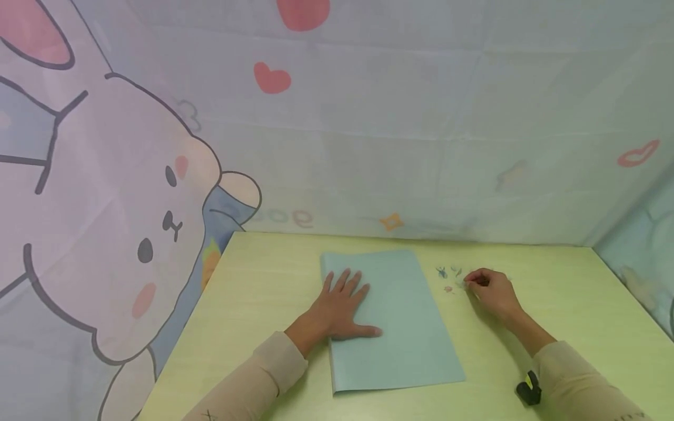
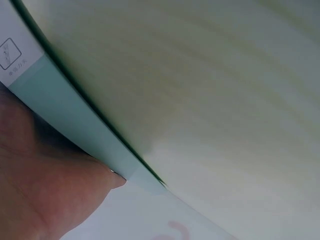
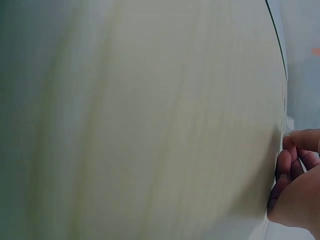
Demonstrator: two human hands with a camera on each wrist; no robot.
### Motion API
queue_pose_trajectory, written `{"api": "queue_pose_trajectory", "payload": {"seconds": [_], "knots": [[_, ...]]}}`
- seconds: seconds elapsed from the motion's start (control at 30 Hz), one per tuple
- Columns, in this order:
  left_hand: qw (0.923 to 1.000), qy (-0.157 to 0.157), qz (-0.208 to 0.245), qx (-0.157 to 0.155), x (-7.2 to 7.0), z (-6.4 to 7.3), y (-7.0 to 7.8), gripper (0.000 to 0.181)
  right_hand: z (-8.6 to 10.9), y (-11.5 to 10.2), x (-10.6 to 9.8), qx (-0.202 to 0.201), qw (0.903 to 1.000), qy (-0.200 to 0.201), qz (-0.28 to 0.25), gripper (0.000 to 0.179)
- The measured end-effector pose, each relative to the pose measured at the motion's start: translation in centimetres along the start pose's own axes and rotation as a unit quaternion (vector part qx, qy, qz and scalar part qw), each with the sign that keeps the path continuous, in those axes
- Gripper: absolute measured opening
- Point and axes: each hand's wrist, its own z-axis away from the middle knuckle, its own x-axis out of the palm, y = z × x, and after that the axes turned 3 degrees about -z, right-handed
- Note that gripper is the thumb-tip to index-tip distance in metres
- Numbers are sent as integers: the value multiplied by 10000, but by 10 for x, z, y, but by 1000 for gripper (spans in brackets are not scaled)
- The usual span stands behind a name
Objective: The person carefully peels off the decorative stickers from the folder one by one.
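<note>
A pale blue-green folder (image 1: 395, 327) lies closed on the table, its spine to the left. My left hand (image 1: 339, 307) rests flat on its left part with fingers spread; part of that hand (image 2: 55, 190) and the spine (image 2: 85, 110) show in the left wrist view. Right of the folder, my right hand (image 1: 492, 292) pinches a small translucent sticker-like piece (image 3: 290, 123) between thumb and forefinger, near the tabletop. Close by lie small flower-like pieces: a blue one (image 1: 442, 272), a whitish one (image 1: 456, 270) and a pink one (image 1: 449, 289). My right hand partly hides others.
A small black tape dispenser-like object (image 1: 529, 389) with a yellow-green part lies beside my right sleeve. The pale yellow table (image 1: 263, 280) meets a printed cloth backdrop (image 1: 400, 128) at its back edge, and cloth also hangs at both sides.
</note>
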Motion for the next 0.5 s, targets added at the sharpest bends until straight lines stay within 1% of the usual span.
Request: {"api": "queue_pose_trajectory", "payload": {"seconds": [0.2, 0.5], "knots": [[10000, 22, 54, 1, -2, 1, 1, 109, -2, 3, 0, -13, 10000, -22, 40, 14], [9999, -78, 59, -58, 8, -5, -1, 110, 1, 3, -2, -25, 9998, -67, 182, 15]]}}
